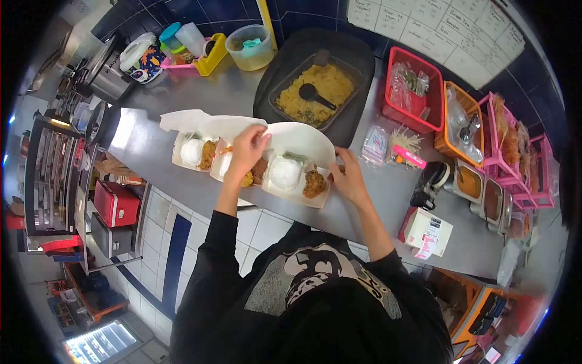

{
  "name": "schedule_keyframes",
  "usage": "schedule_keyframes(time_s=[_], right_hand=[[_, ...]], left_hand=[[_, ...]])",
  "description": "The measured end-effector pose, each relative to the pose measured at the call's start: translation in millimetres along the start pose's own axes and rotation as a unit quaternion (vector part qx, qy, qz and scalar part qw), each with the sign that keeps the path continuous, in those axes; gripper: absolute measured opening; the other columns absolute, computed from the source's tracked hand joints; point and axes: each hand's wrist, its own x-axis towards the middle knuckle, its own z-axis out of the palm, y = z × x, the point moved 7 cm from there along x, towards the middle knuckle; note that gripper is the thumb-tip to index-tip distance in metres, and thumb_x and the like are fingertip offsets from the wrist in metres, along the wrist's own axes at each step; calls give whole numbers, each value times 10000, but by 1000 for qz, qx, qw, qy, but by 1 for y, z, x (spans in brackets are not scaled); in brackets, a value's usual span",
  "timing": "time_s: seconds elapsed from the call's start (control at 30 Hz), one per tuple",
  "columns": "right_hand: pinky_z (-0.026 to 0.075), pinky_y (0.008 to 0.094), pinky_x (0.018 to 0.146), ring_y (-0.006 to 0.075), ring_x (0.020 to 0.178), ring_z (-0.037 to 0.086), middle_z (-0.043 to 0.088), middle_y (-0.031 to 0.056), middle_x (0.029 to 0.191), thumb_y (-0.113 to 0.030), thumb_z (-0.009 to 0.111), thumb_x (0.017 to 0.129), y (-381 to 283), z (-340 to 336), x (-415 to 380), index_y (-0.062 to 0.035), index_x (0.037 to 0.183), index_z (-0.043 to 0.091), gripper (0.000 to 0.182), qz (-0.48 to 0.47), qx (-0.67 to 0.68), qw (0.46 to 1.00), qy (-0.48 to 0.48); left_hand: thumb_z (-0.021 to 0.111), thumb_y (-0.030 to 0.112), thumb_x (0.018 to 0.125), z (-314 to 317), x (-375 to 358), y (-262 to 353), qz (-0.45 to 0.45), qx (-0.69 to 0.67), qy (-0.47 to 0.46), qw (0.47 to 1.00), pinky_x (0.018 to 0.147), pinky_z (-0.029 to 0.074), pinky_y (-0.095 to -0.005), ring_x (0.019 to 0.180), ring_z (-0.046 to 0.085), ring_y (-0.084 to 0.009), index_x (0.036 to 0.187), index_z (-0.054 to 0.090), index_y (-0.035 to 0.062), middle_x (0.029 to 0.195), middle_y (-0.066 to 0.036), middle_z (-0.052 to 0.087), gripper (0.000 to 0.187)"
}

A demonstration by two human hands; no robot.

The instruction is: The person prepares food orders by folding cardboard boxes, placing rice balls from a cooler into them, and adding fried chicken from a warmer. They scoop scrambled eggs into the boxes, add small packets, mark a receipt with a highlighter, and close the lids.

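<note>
Three white paper boxes with raised lids stand in a row on the steel counter. The right box holds a round of rice and a brown fried piece. My right hand grips this box at its right side, near the lid. At the lid's upper left corner is my left hand, its fingers closed on the lid's edge. Beneath the left hand, the middle box is partly hidden. The left box also holds rice and a fried piece.
Behind the boxes, a black tray bears a container of yellow food with a black scoop. Red and orange baskets stand right, near sauce pans and a small white box. A clear tub sits at the back.
</note>
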Motion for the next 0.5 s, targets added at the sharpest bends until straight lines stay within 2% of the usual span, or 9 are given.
schedule_keyframes(time_s=[0.03,0.07,0.13,0.2,0.27,0.37,0.4,0.47,0.5], right_hand=[[448,251,479,96,563,567,562,46,722,-104,539,914,13,11,0,12,1101,506,223,79,166,982,37],[453,257,490,106,580,576,564,53,720,-117,529,920,23,11,6,11,1091,510,214,52,110,990,76],[462,269,514,126,612,592,567,67,717,-142,509,933,44,11,13,7,1072,518,204,0,0,989,151],[482,368,694,291,804,624,589,178,817,-120,499,902,13,-10,9,15,1045,556,205,72,-112,978,160],[465,385,782,315,896,616,619,183,924,-114,439,922,7,-39,7,9,1054,571,223,-15,-219,969,110],[400,357,942,302,1091,550,590,175,1130,-81,402,937,-7,-66,-23,-16,1132,567,264,-37,-202,978,25],[377,345,980,288,1147,523,569,168,1193,-67,390,942,-3,-67,-35,-25,1173,553,286,-57,-213,975,2],[359,331,996,261,1161,506,547,153,1227,-67,384,950,10,-59,-64,-33,1212,531,302,-27,-159,987,21],[349,324,1004,247,1169,498,536,145,1244,-67,381,954,14,-55,-74,-38,1232,519,311,-10,-133,991,34]], left_hand=[[602,125,821,8,-3,-1,-34,-27,-14,999,614,458,-376,659,562,-307,953,585,13,798,-148,594,174],[574,117,835,17,-8,-1,-69,-54,-27,996,612,457,-380,655,565,-316,958,581,10,794,-160,592,163],[479,85,852,30,-24,5,-42,8,58,997,620,453,-401,688,574,-348,964,568,1,794,-184,585,166],[419,75,893,45,-36,16,-1,-62,65,996,667,454,-394,733,590,-356,942,570,15,802,-184,592,169],[439,72,880,62,-49,15,-66,-71,5,995,697,450,-410,773,572,-375,974,557,11,850,-191,595,162],[449,55,861,50,-52,57,-39,33,-93,994,774,450,-430,886,563,-387,1119,532,16,968,-213,589,274],[450,46,855,56,-63,51,-42,13,-133,990,803,445,-434,918,555,-394,1168,509,23,1002,-222,578,319],[452,28,843,73,-89,36,-48,-28,-214,975,862,436,-442,981,538,-406,1265,463,35,1070,-240,557,422],[446,11,840,70,-95,38,-63,-49,-203,976,872,433,-442,996,534,-412,1285,443,39,1095,-246,548,446]])
